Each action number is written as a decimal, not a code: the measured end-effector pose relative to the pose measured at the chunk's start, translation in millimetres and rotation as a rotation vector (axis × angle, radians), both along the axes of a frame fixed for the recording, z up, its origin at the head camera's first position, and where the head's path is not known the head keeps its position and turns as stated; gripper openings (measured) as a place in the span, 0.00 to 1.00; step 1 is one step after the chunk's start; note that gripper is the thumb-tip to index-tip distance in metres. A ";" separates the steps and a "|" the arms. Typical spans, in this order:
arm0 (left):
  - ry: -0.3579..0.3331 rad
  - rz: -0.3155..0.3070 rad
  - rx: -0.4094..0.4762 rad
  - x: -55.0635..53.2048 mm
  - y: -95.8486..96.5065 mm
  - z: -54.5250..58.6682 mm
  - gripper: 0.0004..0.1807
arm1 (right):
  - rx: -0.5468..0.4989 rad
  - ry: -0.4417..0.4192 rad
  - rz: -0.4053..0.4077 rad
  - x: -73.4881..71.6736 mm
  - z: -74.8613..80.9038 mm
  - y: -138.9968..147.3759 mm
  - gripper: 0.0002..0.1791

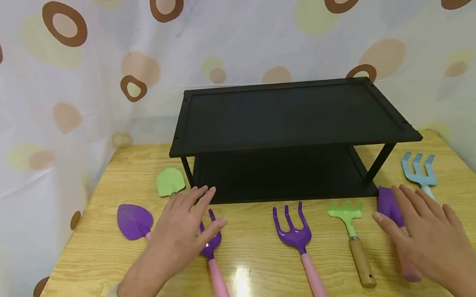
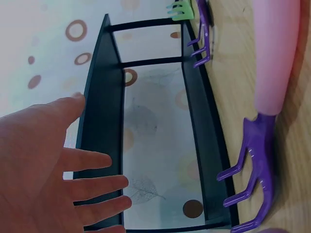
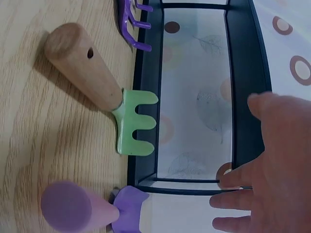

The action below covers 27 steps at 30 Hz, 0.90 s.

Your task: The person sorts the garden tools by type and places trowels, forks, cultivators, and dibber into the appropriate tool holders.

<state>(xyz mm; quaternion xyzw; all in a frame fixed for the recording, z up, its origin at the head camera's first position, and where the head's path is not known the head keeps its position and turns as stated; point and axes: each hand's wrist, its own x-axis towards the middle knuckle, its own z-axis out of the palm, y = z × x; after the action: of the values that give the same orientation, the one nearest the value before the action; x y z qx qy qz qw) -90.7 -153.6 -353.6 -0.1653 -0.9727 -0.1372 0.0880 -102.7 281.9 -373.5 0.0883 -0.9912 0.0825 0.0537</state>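
My left hand (image 1: 180, 233) hovers with straight, spread fingers above a purple hand fork with a pink handle (image 1: 220, 290). Partly behind that hand lie a purple trowel (image 1: 134, 222) and a green shovel head (image 1: 170, 182). At the right, my right hand (image 1: 430, 236) is held out flat over a purple shovel with a pink handle (image 1: 408, 266), hiding part of it. Between the hands lie another purple hand fork (image 1: 296, 236) and a green rake with a wooden handle (image 1: 360, 260). Neither hand holds anything; the left wrist view shows its fingers extended.
A black two-tier rack (image 1: 295, 118) stands at the back of the wooden table (image 1: 266, 281). Right of it lies a light blue fork (image 1: 421, 173). A patterned curtain (image 1: 98, 52) hangs behind the table. Light glares off the front of the tabletop.
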 end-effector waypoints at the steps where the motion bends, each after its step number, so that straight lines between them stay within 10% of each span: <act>1: 0.021 0.002 0.013 0.3 -1.4 1.8 0.35 | 0.016 0.027 0.015 -0.7 -0.1 1.8 0.41; 7: 0.230 -0.038 0.080 -4.9 -7.1 11.1 0.29 | 0.103 0.174 0.068 -7.8 -3.3 17.2 0.35; 14: 0.481 -0.103 0.166 -20.2 -6.7 29.0 0.22 | -0.060 0.022 -0.110 -18.4 -5.4 40.0 0.36; 27: 0.525 -0.103 0.139 -56.1 -2.7 52.3 0.18 | -0.144 -0.049 -0.192 -27.2 -19.8 74.3 0.27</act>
<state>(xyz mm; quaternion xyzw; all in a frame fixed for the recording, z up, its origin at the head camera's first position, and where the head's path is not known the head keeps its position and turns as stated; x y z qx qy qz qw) -146.8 -156.3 -301.4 -0.2382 -0.8950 -0.1604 0.3413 -129.9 356.2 -393.3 -0.0133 -0.9877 0.1500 0.0430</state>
